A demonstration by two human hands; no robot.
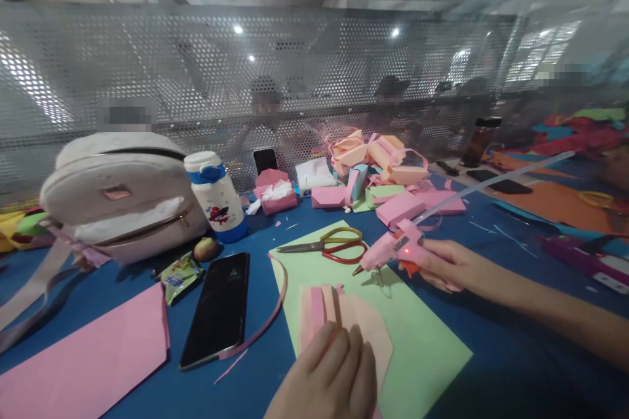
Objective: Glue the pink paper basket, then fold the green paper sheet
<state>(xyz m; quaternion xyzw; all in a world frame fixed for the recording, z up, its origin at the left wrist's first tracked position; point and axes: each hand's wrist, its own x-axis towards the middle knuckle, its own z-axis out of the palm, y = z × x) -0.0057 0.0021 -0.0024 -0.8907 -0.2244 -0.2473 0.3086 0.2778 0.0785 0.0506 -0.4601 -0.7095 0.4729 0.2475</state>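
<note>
My right hand [445, 265] is wrapped round a pink glue gun [390, 249], its nozzle pointing down and left over a light green sheet [422, 347]. A long clear glue stick [491, 180] sticks out of its back. At the bottom centre, my left hand [331, 370] has its fingers together on a folded peach paper piece [366, 321] with a pink strip. That piece lies on the green sheet. Scissors [322, 247] with yellow and red handles rest near the sheet's upper edge, left of the nozzle.
A black phone [216, 311], a snack packet [179, 277] and pink paper [93, 360] lie to the left. Behind stand a white backpack [128, 196] and a bottle [216, 196]. Paper boxes [368, 157] are piled at the back. A purple glue gun [584, 262] lies at the right.
</note>
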